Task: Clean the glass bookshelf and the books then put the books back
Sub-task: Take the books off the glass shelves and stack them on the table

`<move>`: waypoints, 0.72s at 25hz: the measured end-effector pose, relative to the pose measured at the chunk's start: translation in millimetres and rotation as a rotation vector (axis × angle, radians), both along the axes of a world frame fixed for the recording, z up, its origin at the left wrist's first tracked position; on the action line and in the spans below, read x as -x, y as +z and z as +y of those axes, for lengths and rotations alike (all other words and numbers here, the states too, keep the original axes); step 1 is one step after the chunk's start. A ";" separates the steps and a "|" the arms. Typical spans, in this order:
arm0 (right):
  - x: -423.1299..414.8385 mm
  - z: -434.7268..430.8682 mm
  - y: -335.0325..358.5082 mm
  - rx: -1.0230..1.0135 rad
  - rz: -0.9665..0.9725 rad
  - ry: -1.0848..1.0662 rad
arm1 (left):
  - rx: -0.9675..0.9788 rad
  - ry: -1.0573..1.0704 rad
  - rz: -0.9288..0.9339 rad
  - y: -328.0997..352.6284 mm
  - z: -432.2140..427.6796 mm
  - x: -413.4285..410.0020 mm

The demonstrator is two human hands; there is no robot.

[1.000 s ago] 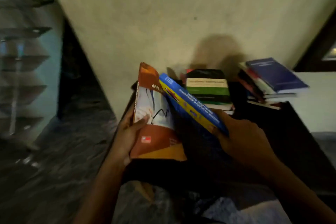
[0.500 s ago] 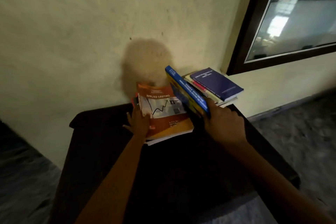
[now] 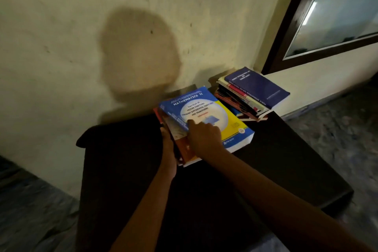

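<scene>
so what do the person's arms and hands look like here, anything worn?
The left hand and right hand are bare: no gloves, rings, watch or bands visible. Both forearms are uncovered down to the bottom frame edge, with no sleeves in view. The light is dim, so small marks can't be ruled out.

Bare forearms, both reaching forward.
Left hand [image 3: 168, 149] edge-on, fingers hidden; right hand [image 3: 204, 139] palm down, one digit outstretched.

Noted a scuffed cream wall [image 3: 71, 26] bearing a rounded shadow [image 3: 139, 51], a dark-framed window [image 3: 337, 6] at upper right catching pale light, a dark table [image 3: 126, 180] against the wall, and mottled grey floor [image 3: 331, 141].
</scene>
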State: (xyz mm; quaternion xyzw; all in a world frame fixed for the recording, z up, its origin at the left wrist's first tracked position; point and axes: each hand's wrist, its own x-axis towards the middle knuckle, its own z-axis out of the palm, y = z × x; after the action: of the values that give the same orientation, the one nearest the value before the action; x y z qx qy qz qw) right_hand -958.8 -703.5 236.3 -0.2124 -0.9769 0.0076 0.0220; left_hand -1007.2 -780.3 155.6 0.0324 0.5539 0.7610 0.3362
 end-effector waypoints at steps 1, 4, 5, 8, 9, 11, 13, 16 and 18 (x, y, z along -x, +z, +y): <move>6.7 -7.4 -6.4 0.026 -0.019 0.001 | -0.019 0.001 0.013 -0.8 -2.6 2.3; 27.1 -18.6 -11.7 0.076 -0.004 -0.023 | -0.067 -0.002 0.012 -5.1 -7.3 7.6; 29.2 -19.8 -11.2 0.104 0.001 -0.035 | -0.089 0.019 -0.007 -7.3 -7.0 9.3; 8.3 -20.7 -25.1 0.251 -0.027 -0.044 | -0.203 0.050 -0.107 -11.1 -7.5 15.4; -5.6 -19.9 -36.5 0.302 -0.031 -0.011 | -0.237 0.050 -0.139 -11.6 -9.0 17.0; -29.7 -17.6 -63.9 0.298 0.053 0.084 | -0.298 0.036 -0.194 -15.3 -10.5 20.3; -38.6 -10.3 -88.4 0.197 0.201 0.145 | -0.314 0.039 -0.222 -20.6 -8.9 20.0; -32.6 -4.2 -104.3 0.180 0.318 0.125 | -0.269 0.028 -0.227 -18.7 -3.4 13.8; -27.4 -6.1 -104.2 0.191 0.349 0.114 | -0.269 0.026 -0.224 -14.2 -2.0 16.0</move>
State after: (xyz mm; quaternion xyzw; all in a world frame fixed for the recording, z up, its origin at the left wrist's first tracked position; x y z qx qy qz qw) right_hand -931.5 -709.6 132.1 -0.1535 -0.9634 0.1384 0.1704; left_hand -1023.2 -782.3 141.4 -0.0151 0.4064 0.8314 0.3787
